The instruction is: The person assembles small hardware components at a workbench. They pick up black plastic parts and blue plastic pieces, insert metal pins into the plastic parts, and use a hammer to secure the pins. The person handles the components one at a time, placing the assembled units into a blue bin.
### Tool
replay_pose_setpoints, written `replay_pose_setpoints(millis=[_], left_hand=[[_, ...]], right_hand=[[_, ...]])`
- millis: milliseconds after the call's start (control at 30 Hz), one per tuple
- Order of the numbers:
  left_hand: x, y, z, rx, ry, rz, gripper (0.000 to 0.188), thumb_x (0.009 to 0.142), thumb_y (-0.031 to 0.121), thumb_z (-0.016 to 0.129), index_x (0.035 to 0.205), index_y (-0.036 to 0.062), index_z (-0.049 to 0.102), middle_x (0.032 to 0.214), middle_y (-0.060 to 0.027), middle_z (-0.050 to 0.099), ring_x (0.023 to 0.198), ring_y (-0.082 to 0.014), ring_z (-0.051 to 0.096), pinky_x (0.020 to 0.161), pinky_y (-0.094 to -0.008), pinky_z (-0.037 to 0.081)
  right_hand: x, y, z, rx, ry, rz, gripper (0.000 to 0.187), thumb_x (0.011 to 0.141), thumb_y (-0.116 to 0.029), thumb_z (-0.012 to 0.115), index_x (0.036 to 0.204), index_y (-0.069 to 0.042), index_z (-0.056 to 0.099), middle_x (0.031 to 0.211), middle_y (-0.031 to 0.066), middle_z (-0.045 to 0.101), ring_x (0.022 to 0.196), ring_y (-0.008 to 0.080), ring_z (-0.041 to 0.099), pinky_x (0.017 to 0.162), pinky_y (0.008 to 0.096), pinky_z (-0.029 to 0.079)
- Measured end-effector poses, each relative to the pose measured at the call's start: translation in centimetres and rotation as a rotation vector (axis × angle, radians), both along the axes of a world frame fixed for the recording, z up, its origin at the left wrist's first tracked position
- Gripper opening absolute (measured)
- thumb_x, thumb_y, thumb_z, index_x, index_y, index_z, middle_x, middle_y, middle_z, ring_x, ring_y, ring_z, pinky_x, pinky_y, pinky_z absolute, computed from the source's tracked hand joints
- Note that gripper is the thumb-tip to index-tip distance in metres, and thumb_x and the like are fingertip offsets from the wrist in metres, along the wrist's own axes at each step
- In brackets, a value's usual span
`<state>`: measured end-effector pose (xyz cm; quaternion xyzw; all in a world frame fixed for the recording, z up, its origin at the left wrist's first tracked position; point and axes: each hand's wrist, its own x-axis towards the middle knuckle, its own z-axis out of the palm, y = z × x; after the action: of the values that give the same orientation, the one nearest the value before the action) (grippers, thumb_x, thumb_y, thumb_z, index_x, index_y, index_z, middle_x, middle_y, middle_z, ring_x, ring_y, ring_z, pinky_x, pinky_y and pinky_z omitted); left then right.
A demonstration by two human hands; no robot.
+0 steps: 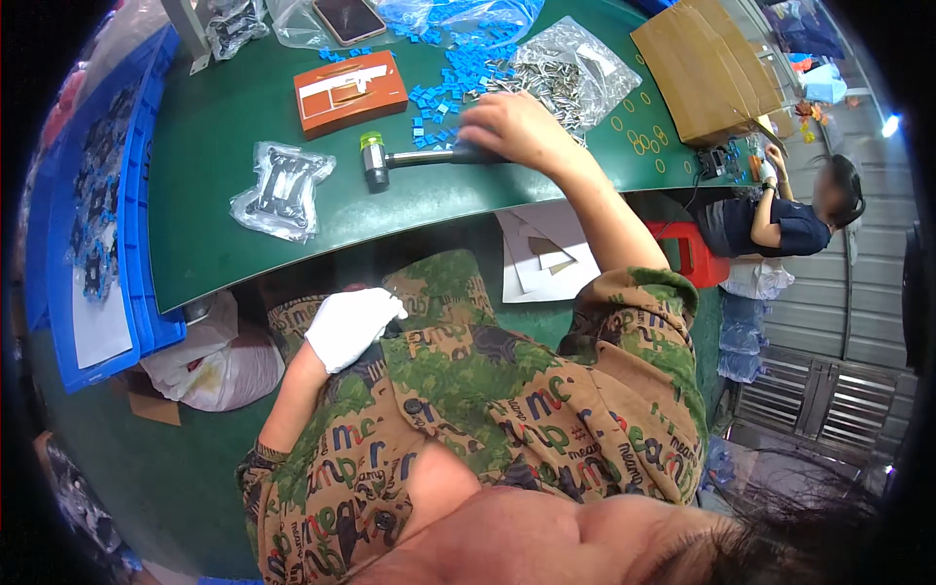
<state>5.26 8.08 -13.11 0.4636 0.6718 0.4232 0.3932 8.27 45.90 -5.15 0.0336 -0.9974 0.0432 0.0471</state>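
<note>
My left hand [349, 330], in a white glove, is closed in front of my lap. A small dark piece [393, 329] shows by its fingertips, too small to name. My bare right hand [515, 127] is stretched over the green table with bent fingers, their tips partly hidden. Beneath it lies a hammer [419, 156] with a green-and-black head and a dark handle, whose end passes under the hand. Blue plastic clips [453, 83] are scattered just beyond the fingers. Beside them, a heap of small metal parts [556, 83] spills over a clear bag [609, 78].
An orange box [351, 93] and a bagged black part [283, 190] lie left of the hammer. A phone [349, 18] rests farther back. Blue crates [136, 273] stand at the left. Rubber bands [643, 141] and a cardboard box [707, 73] are at the right, near another person [780, 214].
</note>
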Motion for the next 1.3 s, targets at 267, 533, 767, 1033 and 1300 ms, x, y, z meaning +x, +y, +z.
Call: replay_pose_setpoints(millis=[267, 533, 767, 1033, 1300], left_hand=[[0.0, -0.3, -0.8, 0.042, 0.043, -0.004, 0.03, 0.104, 0.025, 0.055, 0.097, 0.0044, 0.076, 0.085, -0.0087, 0.07, 0.063, -0.0161, 0.061, 0.065, -0.0309, 0.05], [0.3, 0.8, -0.2, -0.024, -0.036, 0.015, 0.032, 0.104, 0.026, 0.057, 0.097, 0.0025, 0.077, 0.088, -0.0083, 0.073, 0.069, -0.0155, 0.064, 0.068, -0.0302, 0.052], [0.2, 0.6, 0.2, -0.151, -0.161, 0.059, 0.029, 0.103, 0.025, 0.06, 0.097, 0.0017, 0.076, 0.086, -0.0057, 0.073, 0.067, -0.0121, 0.061, 0.066, -0.0283, 0.05], [0.1, 0.6, -0.2, -0.117, -0.163, 0.016, 0.03, 0.104, 0.025, 0.06, 0.098, 0.0007, 0.077, 0.088, -0.0058, 0.074, 0.069, -0.0111, 0.062, 0.067, -0.0282, 0.051], [-0.1, 0.4, -0.7, -0.048, -0.097, 0.024, 0.029, 0.104, 0.024, 0.059, 0.098, 0.0017, 0.077, 0.087, -0.0075, 0.074, 0.071, -0.0145, 0.065, 0.069, -0.03, 0.053]], right_hand=[[6.7, -4.0, -1.5, 0.203, 0.178, -0.015, 0.029, 0.094, -0.037, 0.07, 0.11, -0.013, 0.07, 0.098, 0.0048, 0.062, 0.098, 0.025, 0.061, 0.084, 0.0401, 0.047], [3.7, -9.2, -3.1, 0.099, 0.283, -0.034, 0.029, 0.087, -0.029, 0.076, 0.108, -0.013, 0.065, 0.096, 0.0041, 0.06, 0.094, 0.0247, 0.06, 0.078, 0.0402, 0.046], [5.6, -8.8, -2.4, -0.123, 0.385, -0.045, 0.023, 0.089, -0.021, 0.074, 0.11, -0.014, 0.071, 0.098, 0.0048, 0.065, 0.094, 0.0264, 0.064, 0.079, 0.0418, 0.048], [7.9, -3.2, -2.0, -0.177, 0.352, -0.296, 0.014, 0.094, -0.016, 0.069, 0.106, -0.01, 0.074, 0.092, 0.009, 0.066, 0.088, 0.0337, 0.066, 0.079, 0.0449, 0.051], [5.6, -3.4, -2.9, -0.1, 0.202, -0.162, 0.018, 0.094, -0.024, 0.07, 0.104, -0.01, 0.074, 0.093, 0.0091, 0.065, 0.093, 0.0325, 0.066, 0.082, 0.044, 0.05]])
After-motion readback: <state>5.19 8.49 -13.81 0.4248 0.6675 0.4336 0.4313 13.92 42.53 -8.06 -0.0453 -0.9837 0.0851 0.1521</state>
